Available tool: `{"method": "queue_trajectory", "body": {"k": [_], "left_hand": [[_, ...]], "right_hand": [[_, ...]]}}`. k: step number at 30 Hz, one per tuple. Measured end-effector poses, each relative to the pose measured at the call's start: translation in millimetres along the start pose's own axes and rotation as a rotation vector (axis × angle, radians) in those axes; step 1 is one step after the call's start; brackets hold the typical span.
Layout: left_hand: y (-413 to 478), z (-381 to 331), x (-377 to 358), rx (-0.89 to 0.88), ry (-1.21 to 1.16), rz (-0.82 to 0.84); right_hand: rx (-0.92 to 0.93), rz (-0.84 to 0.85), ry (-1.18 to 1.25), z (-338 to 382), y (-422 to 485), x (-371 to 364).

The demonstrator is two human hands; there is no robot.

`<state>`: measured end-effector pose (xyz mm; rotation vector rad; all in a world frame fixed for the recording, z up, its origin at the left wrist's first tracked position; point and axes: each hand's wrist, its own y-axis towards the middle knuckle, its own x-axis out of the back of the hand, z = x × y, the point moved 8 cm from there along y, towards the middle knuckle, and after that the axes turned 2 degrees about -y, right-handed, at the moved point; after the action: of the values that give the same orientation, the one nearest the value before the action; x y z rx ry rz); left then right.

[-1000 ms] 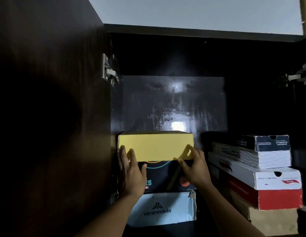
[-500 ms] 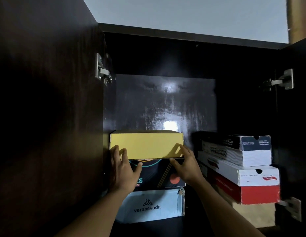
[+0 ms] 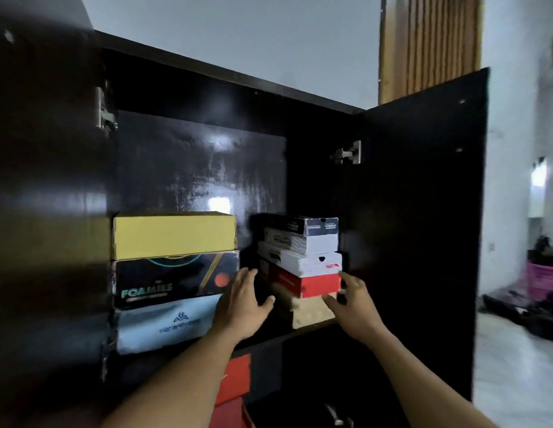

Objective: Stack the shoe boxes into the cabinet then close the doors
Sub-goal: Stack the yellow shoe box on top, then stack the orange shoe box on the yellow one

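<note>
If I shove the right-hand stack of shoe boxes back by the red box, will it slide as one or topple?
The right stack will probably shift unevenly: its boxes sit skewed, not flush. Pushing only the red box may leave the tan box under it behind, and the upper boxes could slip. Cardboard looks stiff enough to push. Both open hands, left hand and right hand, flanking it seem safer.
</note>
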<state>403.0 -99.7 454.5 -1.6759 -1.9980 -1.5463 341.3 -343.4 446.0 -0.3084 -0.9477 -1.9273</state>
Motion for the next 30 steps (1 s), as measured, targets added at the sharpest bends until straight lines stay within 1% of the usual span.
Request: {"method": "queue_trajectory", "body": {"k": [5, 10, 13, 18, 22, 26, 30], "left_hand": [[-49.5, -89.0, -66.0, -0.098, -0.144, 0.19], [-94.3, -175.0, -138.0, -0.198, -0.275, 0.368], [-122.1, -215.2, -171.4, -0.253, -0.328, 0.428], [-192.3, -274.7, -245.2, -0.321, -0.386, 0.632], [-257.9, -298.3, -305.9, -0.355, -0.443, 0.765], [-329.6, -295.8, -372.8, -0.349, -0.43, 0.946], [-387.2, -288.6, -433.6, -0.311, -0.425, 1.094]], "right_hand": [[-0.215, -0.09, -0.138, -72.9, -85.7, 96.0], [-0.393, -0.176, -0.293, -133.1, -153.5, 173.2], [-0.475, -0.193, -0.342, -153.4, -190.6, 203.0], [-0.663, -0.281, -0.444, -205.6, -271.6, 251.2], [-0.815, -0.322, -0.467, -257.5, -339.1, 275.9], [-0.964, -0.316, -0.464, -318.7, -410.6, 282.6], [-1.111, -0.297, -0.391, -384.7, -477.3, 274.7]]}}
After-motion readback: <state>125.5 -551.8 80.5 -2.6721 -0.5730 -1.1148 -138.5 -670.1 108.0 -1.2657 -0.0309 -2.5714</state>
